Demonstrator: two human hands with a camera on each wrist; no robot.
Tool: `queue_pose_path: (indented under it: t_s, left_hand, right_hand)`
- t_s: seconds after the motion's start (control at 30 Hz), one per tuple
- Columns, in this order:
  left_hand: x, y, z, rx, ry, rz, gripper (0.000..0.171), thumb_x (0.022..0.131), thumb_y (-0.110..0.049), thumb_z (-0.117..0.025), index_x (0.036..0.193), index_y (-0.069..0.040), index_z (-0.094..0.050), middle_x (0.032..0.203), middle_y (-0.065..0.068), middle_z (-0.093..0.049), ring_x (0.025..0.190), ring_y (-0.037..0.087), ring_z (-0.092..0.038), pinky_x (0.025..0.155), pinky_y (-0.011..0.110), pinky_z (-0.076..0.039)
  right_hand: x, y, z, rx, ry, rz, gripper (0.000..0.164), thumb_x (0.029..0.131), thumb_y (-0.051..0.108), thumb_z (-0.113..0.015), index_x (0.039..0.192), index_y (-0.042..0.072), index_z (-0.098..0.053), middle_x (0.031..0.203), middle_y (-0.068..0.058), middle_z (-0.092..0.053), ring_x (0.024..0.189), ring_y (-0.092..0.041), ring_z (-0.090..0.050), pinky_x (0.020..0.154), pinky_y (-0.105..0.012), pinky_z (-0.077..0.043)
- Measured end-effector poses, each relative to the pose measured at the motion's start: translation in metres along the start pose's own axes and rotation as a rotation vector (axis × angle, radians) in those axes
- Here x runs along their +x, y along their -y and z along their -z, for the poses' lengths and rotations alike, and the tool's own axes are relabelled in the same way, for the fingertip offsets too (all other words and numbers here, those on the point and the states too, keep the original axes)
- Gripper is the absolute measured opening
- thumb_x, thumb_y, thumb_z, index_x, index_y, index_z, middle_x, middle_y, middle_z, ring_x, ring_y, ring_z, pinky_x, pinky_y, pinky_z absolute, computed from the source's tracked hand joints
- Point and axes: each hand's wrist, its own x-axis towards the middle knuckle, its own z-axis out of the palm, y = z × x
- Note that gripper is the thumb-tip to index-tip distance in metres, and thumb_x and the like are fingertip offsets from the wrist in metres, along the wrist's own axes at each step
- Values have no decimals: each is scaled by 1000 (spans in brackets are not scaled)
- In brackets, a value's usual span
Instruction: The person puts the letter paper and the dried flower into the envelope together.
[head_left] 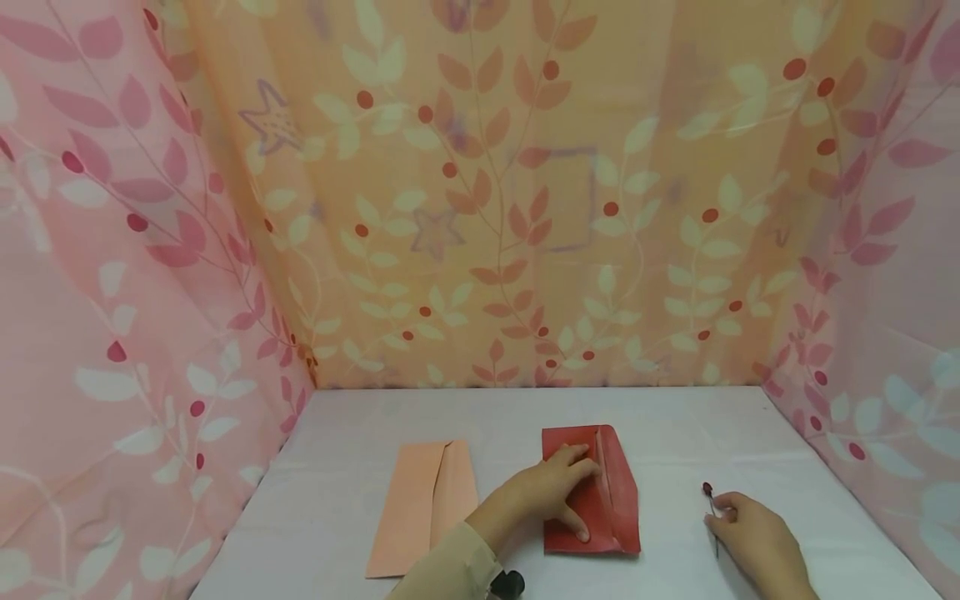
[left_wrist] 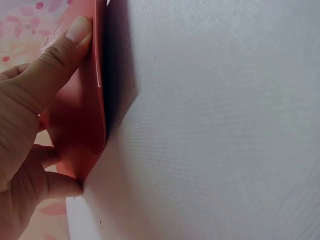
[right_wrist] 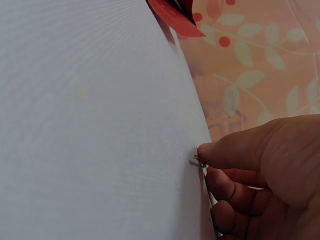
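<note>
My left hand (head_left: 551, 487) rests on a red envelope (head_left: 626, 500) with its fingers spread. In the left wrist view the thumb lies on the envelope's red face (left_wrist: 80, 117), and another fingertip is at its lower corner. The envelope's flap stands unfolded on the right side, along a pale fold line. To the right, my right hand (head_left: 757, 533) pinches a thin stem with a small dark red, flower-like head (head_left: 707, 488) between thumb and forefinger. Its head points away from me. In the right wrist view the fingers hide most of the stem (right_wrist: 196, 161).
A peach envelope (head_left: 408, 508) lies left of the red one, partly behind the left sleeve (head_left: 450, 571). A small black object (head_left: 507, 583) sits by that cuff. The table (head_left: 675, 417) has a white cover, and patterned curtains (head_left: 495, 192) stand behind it and at both sides.
</note>
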Motion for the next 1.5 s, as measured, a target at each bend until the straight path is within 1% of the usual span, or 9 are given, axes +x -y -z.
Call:
queue_pose_path:
  t_s: [0.1, 0.2, 0.37, 0.47, 0.87, 1.03, 1.2, 1.37, 1.5]
  left_hand:
    - [0, 0, 0, -7, 4, 4, 89, 66, -57, -90, 143, -44, -46, 166, -8, -26, 155, 25, -24, 103, 43, -52]
    - [0, -1, 1, -5, 5, 3, 89, 66, -57, -89, 143, -44, -46, 166, -8, -26, 155, 25, -24, 103, 43, -52]
    - [-1, -3, 1, -4, 9, 5, 89, 66, -58, -89, 143, -44, -46, 166, -8, -25, 156, 28, -24, 104, 43, -52]
    - [-1, -4, 1, 0, 12, 4, 89, 66, -59, -89, 143, -44, -46, 166, -8, -25, 156, 28, -24, 103, 43, -52]
    - [0, -4, 2, 12, 10, -6, 90, 66, -59, -88, 145, -43, -46, 167, -7, -25, 156, 28, -24, 105, 43, -51]
    - [0, -3, 2, 0, 17, -3, 90, 67, -58, -88, 145, -44, -45, 167, -6, -25, 156, 29, -24, 106, 44, -51]
    - [1, -2, 1, -11, 19, 8, 88, 68, -56, -89, 144, -45, -45, 166, -8, -25, 156, 27, -23, 104, 44, -52]
    - [0, -2, -1, 1, 6, 8, 86, 66, -57, -90, 141, -46, -47, 166, -8, -27, 156, 26, -24, 108, 48, -48]
    - [-1, -3, 0, 3, 3, 8, 86, 66, -58, -89, 140, -46, -47, 166, -8, -26, 156, 27, -24, 109, 48, -48]
  right_hand:
    - [-2, 2, 1, 1, 0, -2, 48, 91, 32, -73, 123, -3, -66, 100, -11, -72, 94, -37, -67, 75, -55, -50]
    - [-4, 6, 4, -4, 9, -12, 49, 90, 33, -75, 122, -3, -67, 101, -15, -73, 97, -40, -67, 77, -58, -50]
    - [-9, 11, 8, -4, 70, -94, 55, 86, 35, -81, 120, -5, -66, 96, -14, -72, 93, -33, -65, 81, -61, -49]
    - [-12, 12, 9, -4, 82, -124, 50, 85, 30, -82, 119, -5, -67, 92, -9, -71, 90, -30, -64, 81, -61, -48]
    - [-9, 8, 10, 14, 55, -91, 40, 88, 26, -76, 115, -2, -69, 96, -12, -72, 95, -36, -66, 79, -60, -49]
    - [-5, 3, 10, 38, 18, -36, 31, 90, 23, -69, 109, 0, -73, 97, -11, -72, 92, -29, -66, 79, -56, -51]
    - [-1, 5, 8, 101, 12, -37, 34, 94, 25, -68, 114, -3, -72, 94, -8, -73, 87, -23, -63, 77, -50, -53]
    - [0, 9, 6, 167, -14, -19, 36, 97, 27, -68, 119, -1, -70, 91, -2, -71, 80, -16, -60, 67, -35, -51]
    - [0, 10, 3, 220, -27, -4, 37, 99, 30, -67, 122, 2, -70, 92, -1, -71, 77, -15, -60, 63, -29, -48]
